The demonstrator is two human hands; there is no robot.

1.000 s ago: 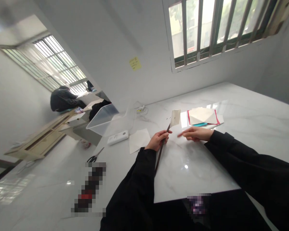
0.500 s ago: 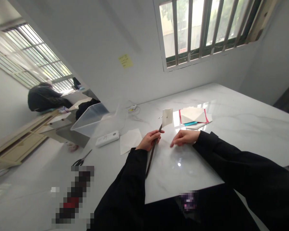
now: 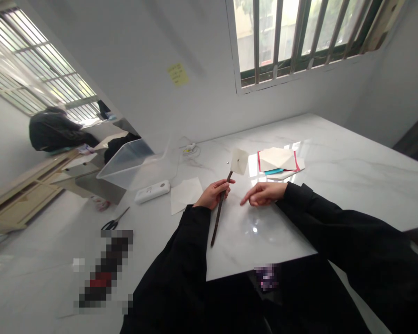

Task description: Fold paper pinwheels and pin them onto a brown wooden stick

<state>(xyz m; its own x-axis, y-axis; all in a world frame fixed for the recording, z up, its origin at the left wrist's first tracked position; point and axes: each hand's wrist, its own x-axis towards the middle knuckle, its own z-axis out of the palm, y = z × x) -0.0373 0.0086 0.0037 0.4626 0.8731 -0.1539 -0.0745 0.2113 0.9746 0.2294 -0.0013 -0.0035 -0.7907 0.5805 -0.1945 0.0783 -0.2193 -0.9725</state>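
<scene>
The left hand (image 3: 214,194) and the right hand (image 3: 264,192) are bare, each coming out of a long, loose black sleeve that ends at the wrist. Behind the right one, the cuff (image 3: 301,191) shows a raised fold or tab in the same plain cloth. Below and between the hands, the black clothing (image 3: 299,294) looks equally dark, its details hard to make out.

On the worktop (image 3: 337,185), the loose sheet (image 3: 184,194) lies left of the stick (image 3: 218,219), the paper stack (image 3: 277,158) to its right.
</scene>
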